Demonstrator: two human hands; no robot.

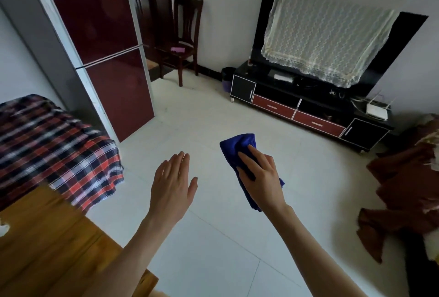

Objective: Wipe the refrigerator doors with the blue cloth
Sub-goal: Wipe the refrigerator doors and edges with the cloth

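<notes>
Left of the refrigerator (50, 42), a red, black and white plaid cover (54, 149) lies draped over a low piece of furniture. Nearer me than that, a wooden tabletop (47, 244) fills the corner of my view.

The refrigerator stands tall against the wall, grey on its side. It has a dark red upper door (95, 11) and a dark red lower door (123, 97), both closed, with a pale strip between them.

Right of the refrigerator's foot and nearer me, the left hand (172, 187) hangs over the white tiled floor (213, 237). It is palm down, fingers straight and close together, thumb out, holding nothing.

Beyond the refrigerator's right edge I record a dark wooden chair (183, 40) with a small pink item (177, 49) on its seat.

Further right of the refrigerator, beside the left hand, the blue cloth (234, 148) is bunched in the right hand (263, 180). The fingers lie over the top of the cloth and the thumb is hidden from me. A fold of cloth hangs below the hand. The cloth is well apart from both doors.

Far right of the refrigerator, a black and red TV stand (308, 111) carries a television (408, 33) draped in cream lace. Brown fabric (408, 189) lies heaped at the frame's edge.
</notes>
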